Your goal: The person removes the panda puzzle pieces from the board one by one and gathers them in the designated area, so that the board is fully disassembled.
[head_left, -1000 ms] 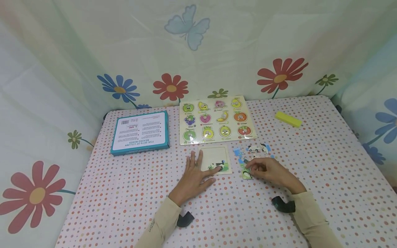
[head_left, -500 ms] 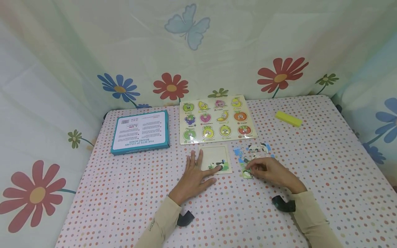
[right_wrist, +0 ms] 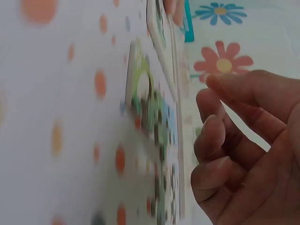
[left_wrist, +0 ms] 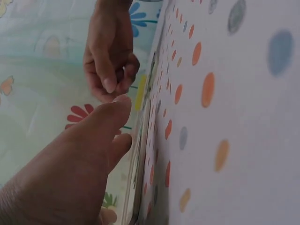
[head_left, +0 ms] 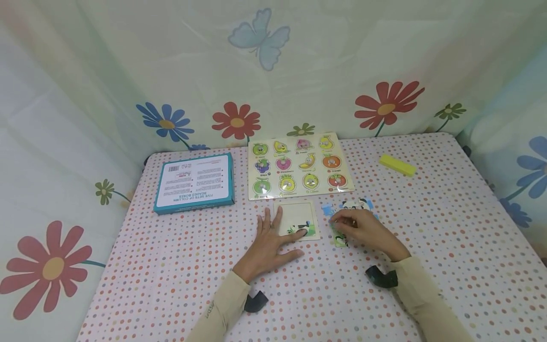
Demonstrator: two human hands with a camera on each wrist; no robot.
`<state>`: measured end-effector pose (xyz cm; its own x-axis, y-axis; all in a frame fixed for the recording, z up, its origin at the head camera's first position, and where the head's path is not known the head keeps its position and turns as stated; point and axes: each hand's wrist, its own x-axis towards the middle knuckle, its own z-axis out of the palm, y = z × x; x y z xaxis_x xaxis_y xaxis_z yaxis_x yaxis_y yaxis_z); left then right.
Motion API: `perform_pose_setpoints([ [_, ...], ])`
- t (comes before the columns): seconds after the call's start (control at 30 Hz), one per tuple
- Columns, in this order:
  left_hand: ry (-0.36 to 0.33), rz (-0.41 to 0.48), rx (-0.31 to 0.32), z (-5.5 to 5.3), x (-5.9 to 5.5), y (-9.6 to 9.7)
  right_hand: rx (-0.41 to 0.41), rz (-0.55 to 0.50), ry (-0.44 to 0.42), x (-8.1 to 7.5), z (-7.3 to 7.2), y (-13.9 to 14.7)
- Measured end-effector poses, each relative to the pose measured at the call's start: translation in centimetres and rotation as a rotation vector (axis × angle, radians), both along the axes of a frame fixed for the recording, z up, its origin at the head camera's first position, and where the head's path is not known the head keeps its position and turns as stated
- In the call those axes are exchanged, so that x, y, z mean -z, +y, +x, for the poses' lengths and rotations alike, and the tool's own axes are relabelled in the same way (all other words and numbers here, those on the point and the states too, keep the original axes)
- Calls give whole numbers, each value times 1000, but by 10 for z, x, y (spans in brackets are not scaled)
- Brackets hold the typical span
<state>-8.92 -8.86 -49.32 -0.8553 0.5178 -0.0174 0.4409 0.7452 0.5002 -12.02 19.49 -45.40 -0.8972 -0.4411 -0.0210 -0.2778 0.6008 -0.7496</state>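
A small square wooden puzzle tray (head_left: 295, 213) lies flat, with panda-and-grass pieces (head_left: 310, 229) in its lower part. My left hand (head_left: 266, 244) rests on its left side with fingers spread, the index fingertip on the pieces. My right hand (head_left: 365, 231) hovers over the loose jigsaw pieces (head_left: 329, 209) to the right of the tray, partly covering them. In the right wrist view its fingers are loosely bent above the table, apart from a green jigsaw piece (right_wrist: 143, 82), and nothing shows between them.
A fruit peg puzzle (head_left: 299, 173) lies behind the tray. To its left is a teal-edged box (head_left: 192, 183); a yellow block (head_left: 397, 165) lies at the back right. Dotted cloth (head_left: 171, 266) covers the table, with flowered curtains around.
My right hand has moved slightly left and away from me over the loose pieces, uncovering more of the lower green one. The left hand stays on the tray.
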Motion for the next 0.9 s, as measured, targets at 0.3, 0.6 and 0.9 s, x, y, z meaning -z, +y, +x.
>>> perform_pose_setpoints([
  [0.3,82,-63,25,0,4,8,-113,-44,86,7,-13,-51],
  [0.6,130,-107,55,3,6,12,-210,41,122,16,-18,-74],
  [0.9,133,-129,58,1,5,13,-237,31,139,18,-17,-73],
])
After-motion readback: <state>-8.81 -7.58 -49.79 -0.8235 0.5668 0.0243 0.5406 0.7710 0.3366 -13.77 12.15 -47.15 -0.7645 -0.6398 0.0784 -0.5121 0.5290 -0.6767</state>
